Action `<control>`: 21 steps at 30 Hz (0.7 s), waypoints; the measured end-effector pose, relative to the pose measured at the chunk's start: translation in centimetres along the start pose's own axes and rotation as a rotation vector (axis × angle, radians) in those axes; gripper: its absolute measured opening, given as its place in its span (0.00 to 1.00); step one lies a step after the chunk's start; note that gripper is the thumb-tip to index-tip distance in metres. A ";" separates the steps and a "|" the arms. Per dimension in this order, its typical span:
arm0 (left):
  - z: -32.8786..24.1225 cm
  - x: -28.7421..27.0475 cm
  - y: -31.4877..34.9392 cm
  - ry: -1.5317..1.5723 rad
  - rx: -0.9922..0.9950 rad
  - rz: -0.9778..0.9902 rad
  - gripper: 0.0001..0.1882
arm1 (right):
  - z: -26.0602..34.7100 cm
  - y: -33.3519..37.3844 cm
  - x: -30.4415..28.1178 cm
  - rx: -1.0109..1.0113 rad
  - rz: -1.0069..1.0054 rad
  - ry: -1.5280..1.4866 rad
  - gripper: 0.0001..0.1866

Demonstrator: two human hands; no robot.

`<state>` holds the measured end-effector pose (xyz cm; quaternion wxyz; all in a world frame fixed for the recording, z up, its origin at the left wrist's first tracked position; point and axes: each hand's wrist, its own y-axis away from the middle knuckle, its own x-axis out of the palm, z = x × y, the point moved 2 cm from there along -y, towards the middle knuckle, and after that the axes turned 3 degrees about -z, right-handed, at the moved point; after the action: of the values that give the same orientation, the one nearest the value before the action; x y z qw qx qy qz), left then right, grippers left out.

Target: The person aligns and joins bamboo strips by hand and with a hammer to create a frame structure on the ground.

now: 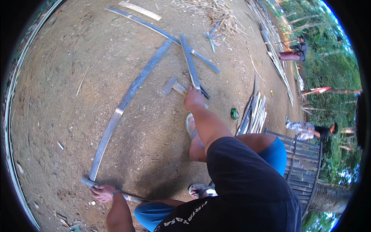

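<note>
Open ground [154,141] beside slat [118,113] (hammer [169,86] beyond)

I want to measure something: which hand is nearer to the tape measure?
Right. The right hand is left of the tape measure; the left hand is much farther off, at lower left.

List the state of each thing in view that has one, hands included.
Left hand: on the lower strip
Right hand: closed on the right strip
Long strip: lying on the ground
Top strip: crossed in view by the right strip
Hammer: lying down, handle partly covered
Tape measure: on the ground, extension unclear
Strip pile: loosely stacked
Sandals: worn
</note>
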<state>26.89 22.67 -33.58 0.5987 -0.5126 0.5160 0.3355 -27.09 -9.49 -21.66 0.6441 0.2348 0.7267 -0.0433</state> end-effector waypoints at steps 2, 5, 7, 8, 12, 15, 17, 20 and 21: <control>-0.1 0.3 -0.2 -0.006 -0.002 -0.016 0.23 | 0.1 -0.3 -0.2 -0.018 0.013 -0.016 0.17; 0.9 0.6 -0.2 -0.049 -0.002 -0.034 0.23 | 0.2 0.9 0.2 -0.051 0.031 -0.056 0.20; 0.8 1.7 -0.5 -0.042 0.008 -0.057 0.22 | 0.3 1.5 0.7 -0.086 0.007 -0.097 0.23; 1.0 2.0 -0.5 -0.023 0.007 -0.071 0.23 | 0.3 2.0 1.2 -0.126 -0.014 -0.065 0.25; 1.2 2.4 -0.8 0.010 0.108 -0.023 0.22 | 1.4 4.3 -0.2 -0.294 0.069 -0.099 0.27; 2.2 6.1 -2.0 0.075 0.163 0.014 0.22 | 2.4 4.9 0.2 -0.462 0.015 -0.334 0.24; 1.8 8.3 -3.3 0.119 0.196 0.031 0.22 | 4.9 5.8 -0.1 -0.532 -0.121 -0.463 0.23; -0.3 6.8 -1.1 0.164 0.249 0.070 0.22 | 7.6 7.6 -2.0 -0.533 0.061 -0.607 0.20; -1.1 6.6 -0.8 0.180 0.260 0.076 0.22 | 9.0 8.2 -3.0 -0.551 0.123 -0.580 0.19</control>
<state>28.92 20.61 -39.63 0.5983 -0.4388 0.6255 0.2412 -15.46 -6.37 -18.29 0.8627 0.0745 0.4838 0.1272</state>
